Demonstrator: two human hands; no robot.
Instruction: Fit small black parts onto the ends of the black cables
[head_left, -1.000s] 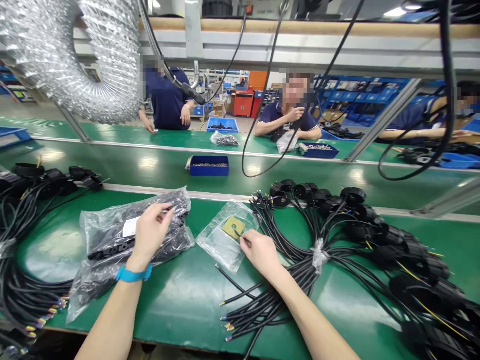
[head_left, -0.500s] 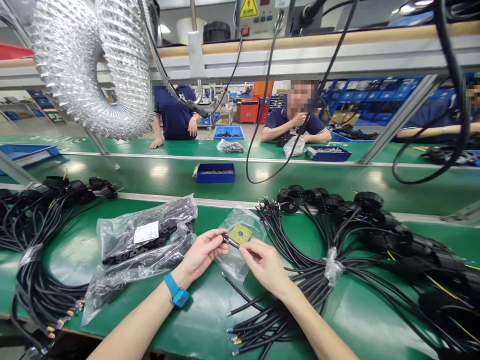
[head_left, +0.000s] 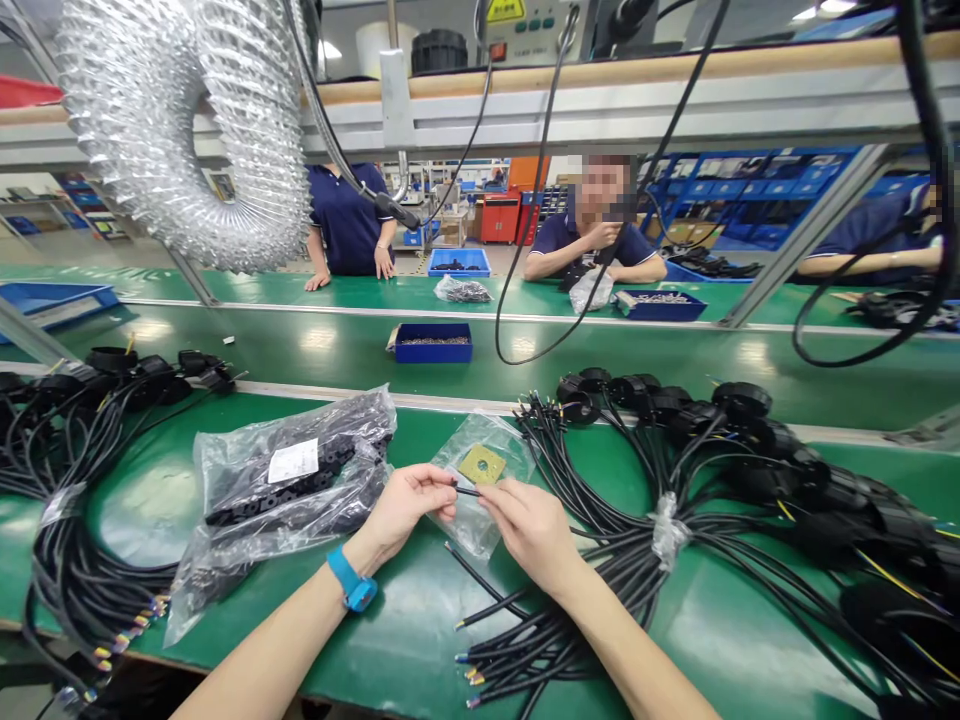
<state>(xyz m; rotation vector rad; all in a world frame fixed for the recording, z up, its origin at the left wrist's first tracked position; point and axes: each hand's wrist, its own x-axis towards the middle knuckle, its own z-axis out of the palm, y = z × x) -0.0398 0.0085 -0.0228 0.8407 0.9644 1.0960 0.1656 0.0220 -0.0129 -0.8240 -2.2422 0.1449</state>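
My right hand pinches a thin black cable a short way from its end. Facing it, my left hand, with a blue wrist strap behind it, has thumb and forefinger closed on a small black part at the cable's tip; the fingers mostly hide it. Just beyond the hands lies a clear plastic bag with a yellow square plate that has a round hole. A bundle of black cables runs under and beside my right forearm, its stripped coloured ends towards me.
A large clear bag of black parts lies to the left, beside another cable bundle. Round black housings crowd the right. A blue box of small parts stands ahead. Cords and a silver duct hang above; co-workers sit or stand opposite.
My left fingers have closed further over the cable's tip, hiding the coloured wires that showed before. The right hand stays on the cable. The view has shifted slightly.
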